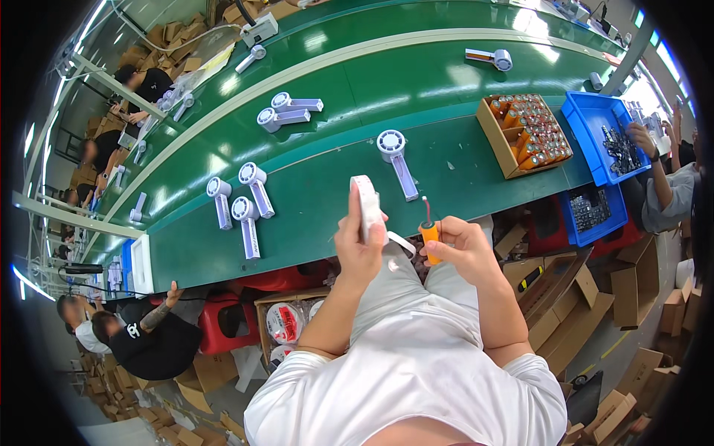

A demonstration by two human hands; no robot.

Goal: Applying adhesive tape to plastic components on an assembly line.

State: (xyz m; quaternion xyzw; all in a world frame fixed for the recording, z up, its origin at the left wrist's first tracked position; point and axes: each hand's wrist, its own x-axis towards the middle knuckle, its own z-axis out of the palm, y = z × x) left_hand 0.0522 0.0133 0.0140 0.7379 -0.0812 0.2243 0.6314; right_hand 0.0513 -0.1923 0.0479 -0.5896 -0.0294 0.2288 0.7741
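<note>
Evidently, the green bench (454,175) is stretching beyond the white roll (365,204), with a carton (494,145) of orange cells sitting on it, to the roll's far right. Nearer, just beyond the roll and slightly right, a pale handheld fan (399,165) is lying on the bench. The left hand (360,249) is gripping the roll, keeping it nearly edge-on. To the roll's right, the right hand (465,249) is pinching an orange cell (430,236) between thumb and fingers, so the right hand is the nearer one to it. The cell's long axis is running away from the body, roughly alongside the roll. It is looking smooth and cylindrical. From the roll, a white strip (402,244) is curling toward the cell; whether they are touching I cannot tell. A thin reddish lead (427,211) is rising from the cell's far end, carrying a tiny white connector (425,198).
</note>
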